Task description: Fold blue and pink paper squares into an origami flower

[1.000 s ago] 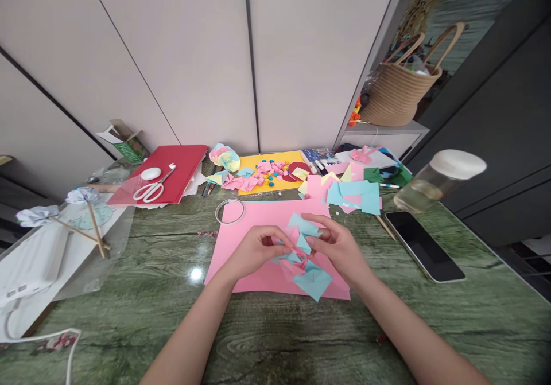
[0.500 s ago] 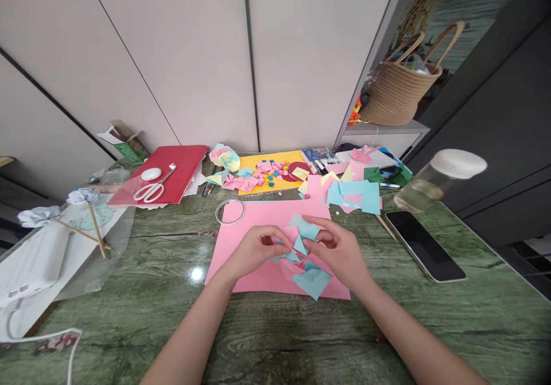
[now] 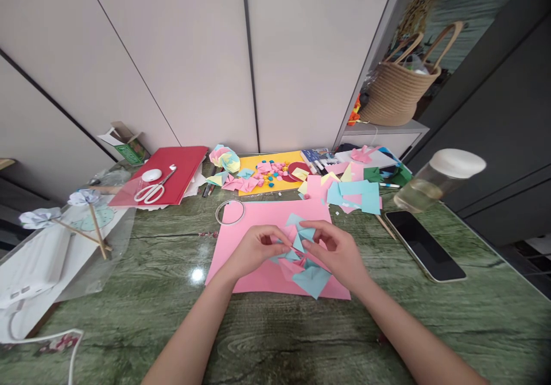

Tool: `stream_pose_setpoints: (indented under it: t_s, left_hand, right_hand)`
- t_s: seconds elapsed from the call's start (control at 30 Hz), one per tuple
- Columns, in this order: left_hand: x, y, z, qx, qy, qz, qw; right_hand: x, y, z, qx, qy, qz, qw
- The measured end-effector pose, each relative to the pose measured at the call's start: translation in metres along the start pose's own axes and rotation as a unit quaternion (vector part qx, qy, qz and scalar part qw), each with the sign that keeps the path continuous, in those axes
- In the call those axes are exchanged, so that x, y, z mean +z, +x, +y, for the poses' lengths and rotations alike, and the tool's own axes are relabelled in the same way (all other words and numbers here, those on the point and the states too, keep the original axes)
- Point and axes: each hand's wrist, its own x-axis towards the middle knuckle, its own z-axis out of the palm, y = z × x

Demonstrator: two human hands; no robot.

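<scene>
Both hands work on a folded paper piece made of pink and light blue units joined together, just above a pink paper sheet. My left hand pinches its left side between thumb and fingers. On the other side, my right hand grips a light blue unit near the top, thumb below and fingers above. The centre of the piece is partly hidden by my fingertips. A metal ring lies on the sheet's upper left corner.
White scissors rest on a red folder at the left. Coloured paper pieces and small pink balls lie along the back. A phone and a lidded bottle stand at the right; a white cable runs front left.
My right hand's fingers have shifted slightly left and down on the light blue unit, and its flap has bent a little. My left hand keeps its pinch.
</scene>
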Motion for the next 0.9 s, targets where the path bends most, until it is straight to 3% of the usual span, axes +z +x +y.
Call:
stream_pose_setpoints:
  t_s: [0.13, 0.9]
  left_hand:
    - [-0.0007, -0.0001, -0.0004, -0.004, -0.007, 0.001, 1.0]
    - [0.0012, 0.0019, -0.0002, 0.039, -0.048, 0.017, 0.998]
  right_hand:
    - [-0.0027, -0.0002, 0.0005, 0.001, 0.013, -0.013, 1.0]
    - [0.0054, -0.0062, -0.0015, 0.017, 0.002, 0.065, 0.998]
